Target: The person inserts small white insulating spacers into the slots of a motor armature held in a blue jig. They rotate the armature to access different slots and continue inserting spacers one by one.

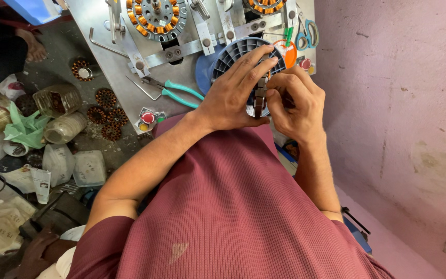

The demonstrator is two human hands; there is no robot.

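Dark metal shows between the two hands: a small stack of laminated plates (259, 99), narrow and upright, pinched from both sides. The left hand (233, 95) has its thumb curled in against the stack's lower end while its long fingers (256, 61) stretch flat past the top, lying over a blue ribbed plastic wheel (232, 54). The right hand (293, 103) is closed more tightly, its fingertips bent in onto the stack's far side; how firmly it grips is hard to judge, since the knuckles hide the contact.

Just beyond the left fingertips sits an orange round part (290, 52), and beyond that a pair of blue-handled scissors (307, 34). To the outer side of the left wrist lie teal-handled pliers (179, 92) on the grey metal winding bench (112, 64), with a copper-wound stator (157, 18) clamped farther up. Near the left forearm is a red push button (148, 118). Below the bench, loose wound stators (108, 111) and clear plastic jars (58, 101) crowd the floor. Another person's hand (36, 250) rests at the lower edge.
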